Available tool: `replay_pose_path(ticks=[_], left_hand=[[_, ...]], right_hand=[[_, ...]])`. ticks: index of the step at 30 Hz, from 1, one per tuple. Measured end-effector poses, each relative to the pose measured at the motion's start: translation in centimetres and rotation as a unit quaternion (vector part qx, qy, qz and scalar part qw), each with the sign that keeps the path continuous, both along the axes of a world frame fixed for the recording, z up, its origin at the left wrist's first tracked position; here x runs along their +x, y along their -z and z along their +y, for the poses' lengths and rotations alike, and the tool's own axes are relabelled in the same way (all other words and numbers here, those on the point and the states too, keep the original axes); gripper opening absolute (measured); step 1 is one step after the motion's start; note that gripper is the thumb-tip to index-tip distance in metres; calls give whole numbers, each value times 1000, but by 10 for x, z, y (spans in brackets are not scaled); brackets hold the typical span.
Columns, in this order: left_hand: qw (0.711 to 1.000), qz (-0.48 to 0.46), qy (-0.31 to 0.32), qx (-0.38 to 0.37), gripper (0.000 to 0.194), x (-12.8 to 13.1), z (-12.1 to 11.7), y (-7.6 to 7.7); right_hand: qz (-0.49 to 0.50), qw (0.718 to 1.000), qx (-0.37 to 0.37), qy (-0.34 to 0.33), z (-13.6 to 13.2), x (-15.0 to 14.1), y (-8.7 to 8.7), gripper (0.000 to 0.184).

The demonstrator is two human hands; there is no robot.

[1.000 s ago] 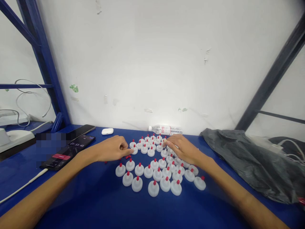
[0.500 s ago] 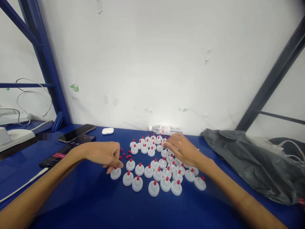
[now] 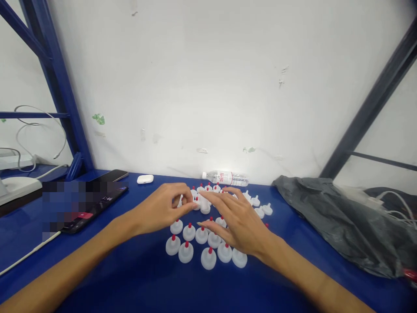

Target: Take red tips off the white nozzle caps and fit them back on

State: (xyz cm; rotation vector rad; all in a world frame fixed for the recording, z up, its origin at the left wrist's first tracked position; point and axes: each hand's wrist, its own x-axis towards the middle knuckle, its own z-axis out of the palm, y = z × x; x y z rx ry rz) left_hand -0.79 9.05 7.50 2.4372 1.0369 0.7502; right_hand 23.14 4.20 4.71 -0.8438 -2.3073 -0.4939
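My left hand [image 3: 164, 206] is over the left side of a group of small white spouted caps, thumb and forefinger pinched together. What lies in that pinch, if anything, I cannot make out. My right hand [image 3: 239, 219] reaches over the middle of the group with fingers stretched and thumb apart, facing the left hand. A white cap [image 3: 205, 208] shows between the two hands. Several white caps with red tips [image 3: 208, 259] stand on the blue table [image 3: 156, 282] in front. At the right, several white caps without red tips [image 3: 267, 209] stand upright.
A clear bottle [image 3: 226, 178] lies along the wall behind the caps. On the left are a white case [image 3: 145, 179], a dark phone [image 3: 94, 213] and a white cable [image 3: 31, 254]. A grey plastic bag [image 3: 329, 221] covers the right side.
My left hand has moved right and up from the front-left red-tipped cap, which no longer shows there. My right hand has shifted slightly, its fingers now stretched out. The loose red tips are hidden.
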Motion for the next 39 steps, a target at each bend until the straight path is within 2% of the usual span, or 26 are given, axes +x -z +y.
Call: replay_pose_path(ticks=[5,9,11,13,15,18,20,22,24,26,28,33,36,39], left_hand=[[995,-14,43,87,28,15,-7,20],[984,50,29,168,23,16,-7,28],[981,83,41,169,27,16,-9,28],[985,72,62,144,33,18,-12,25],[992,17,69,104,37,22,-16,23],[994,-89,65,-11,44,24,-17,21],[979,-156,56,-117,47,21,-13,20],[966,-193,31,-169,47,12,-4,18],[981,-153,-11,-118,47,1,7,16],[997,-42,-56,-26,44,-8,19,14],[996,36,-75,19,35,-13,27,16],[995,91,-43,3,25,-17,38,26],[993,114,-22,-8,24,-18,40,31],[991,136,-11,-13,24,-19,42,35]], right_hand=[[9,1000,14,11,6,1,6,35],[8,1000,15,7,8,4,7,28],[9,1000,6,4,7,4,6,28],[10,1000,7,4,5,3,4,29],[4,1000,19,5,4,3,2,29],[-11,999,47,16,8,12,-4,28],[2,996,73,58,16,28,-10,26],[46,984,94,144,28,52,-16,24],[87,967,82,226,40,75,-20,28],[114,959,37,258,51,93,-21,25],[116,956,-9,268,57,102,-19,21],[105,954,-93,264,62,107,-14,18],[91,962,-96,240,65,111,-11,20],[73,963,-93,243,69,116,-7,25]])
